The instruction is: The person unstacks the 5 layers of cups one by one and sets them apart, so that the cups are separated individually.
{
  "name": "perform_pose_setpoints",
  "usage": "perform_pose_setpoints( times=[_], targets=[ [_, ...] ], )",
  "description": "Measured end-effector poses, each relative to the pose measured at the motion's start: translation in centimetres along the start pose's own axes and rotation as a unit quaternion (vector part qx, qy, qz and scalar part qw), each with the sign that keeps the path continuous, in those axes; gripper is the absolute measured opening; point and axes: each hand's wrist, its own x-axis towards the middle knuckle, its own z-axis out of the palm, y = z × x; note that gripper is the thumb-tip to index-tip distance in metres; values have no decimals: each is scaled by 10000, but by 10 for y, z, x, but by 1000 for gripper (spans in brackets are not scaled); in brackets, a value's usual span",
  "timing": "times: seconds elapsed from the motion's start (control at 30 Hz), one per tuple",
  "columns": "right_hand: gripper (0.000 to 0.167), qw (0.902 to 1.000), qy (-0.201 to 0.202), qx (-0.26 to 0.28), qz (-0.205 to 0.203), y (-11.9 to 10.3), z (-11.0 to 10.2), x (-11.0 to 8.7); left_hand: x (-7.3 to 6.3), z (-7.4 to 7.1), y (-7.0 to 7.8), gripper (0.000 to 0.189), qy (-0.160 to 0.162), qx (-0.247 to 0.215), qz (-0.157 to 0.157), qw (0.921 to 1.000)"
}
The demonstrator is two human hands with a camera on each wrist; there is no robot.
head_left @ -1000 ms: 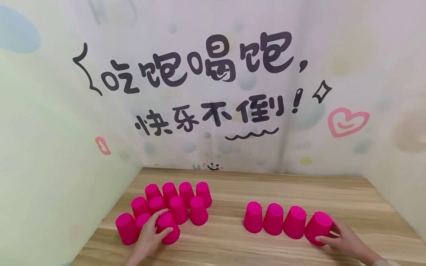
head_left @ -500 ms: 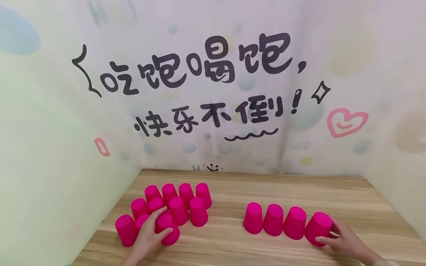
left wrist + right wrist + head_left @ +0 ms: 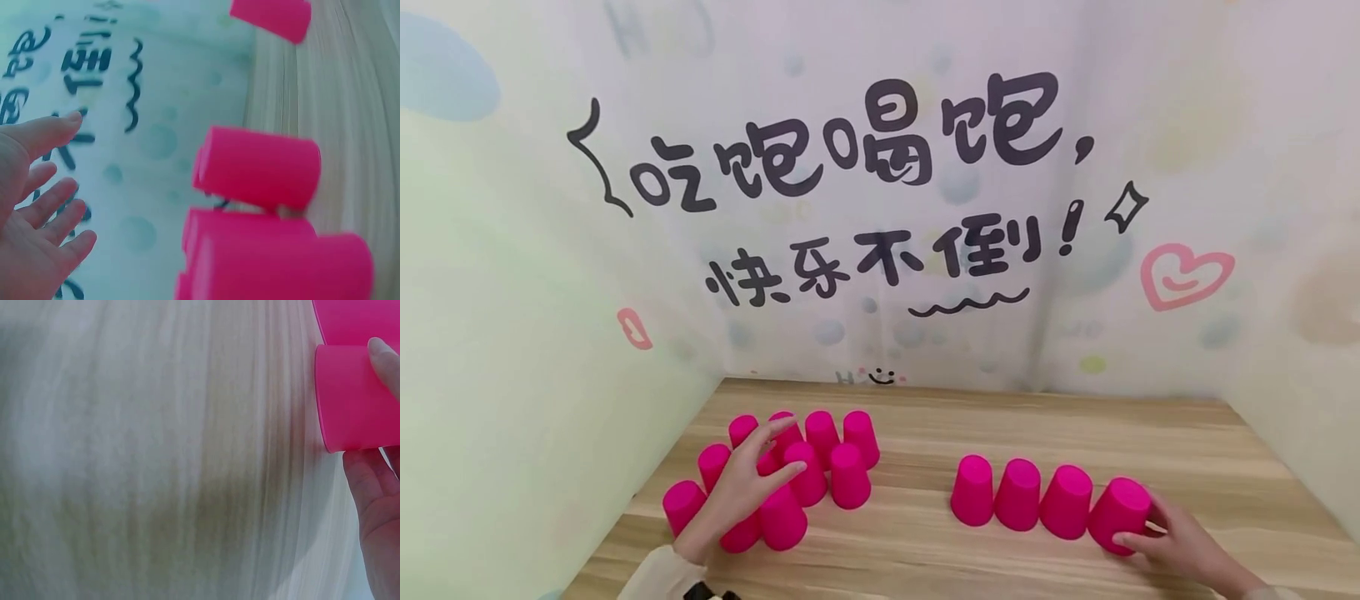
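Several pink cups stand upside down on the wooden table point(image 3: 910, 542). On the left they form three rows; the front row's right-hand cup point(image 3: 784, 521) has no hand on it. My left hand point(image 3: 748, 475) hovers over this group, fingers spread and holding nothing; in the left wrist view the left hand point(image 3: 40, 206) appears apart from the cups point(image 3: 262, 165). To the right is a single row of cups point(image 3: 1018, 496). At its right end my right hand point(image 3: 1172, 533) grips the last cup point(image 3: 1118, 512), thumb in front and fingers behind, also seen in the right wrist view.
A pale printed wall sheet point(image 3: 880, 333) with black lettering rises behind the table's back edge. Similar sheets point(image 3: 535, 358) flank both sides. Bare tabletop lies between the two cup groups.
My left hand has let go of the front row's right-hand cup and moved up and away over the rows behind. The cups keep their places, and my right hand keeps its grip.
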Motion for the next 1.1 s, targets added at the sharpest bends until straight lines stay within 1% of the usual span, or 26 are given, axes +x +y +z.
perform_pose_setpoints(
  times=[0.13,0.27,0.37,0.47,0.53,0.57,0.67,0.77,0.83,0.93,1.1],
  targets=[
    [56,10000,-49,15,-59,-1,-1,1,15,13,16,53,-417,-313,59,9986],
    [56,9998,-150,74,-78,-2,-3,2,27,35,28,52,-723,-576,163,9956],
    [55,9997,-95,87,-200,-1,-3,1,34,57,36,52,-1003,-983,232,9898],
    [55,9995,-65,116,-298,0,-3,0,39,82,43,52,-1284,-1233,323,9835],
    [55,9995,-91,124,-270,0,-3,0,42,101,47,50,-1411,-1329,345,9804],
    [55,9996,-99,126,-244,0,-3,1,43,110,49,49,-1454,-1293,388,9801],
    [56,9997,-189,88,-99,0,-5,2,44,136,54,47,-1514,-1152,406,9809],
    [58,9997,-248,51,15,-1,-6,3,45,159,56,46,-1525,-915,398,9832],
    [58,9996,-275,45,35,-1,-6,3,46,172,55,47,-1510,-861,321,9843],
    [58,9997,-251,69,-17,-1,-6,3,47,189,53,49,-1410,-854,139,9862],
    [57,9996,-220,157,-77,1,-4,1,43,209,44,54,-1231,-1041,-180,9868]
  ],
)
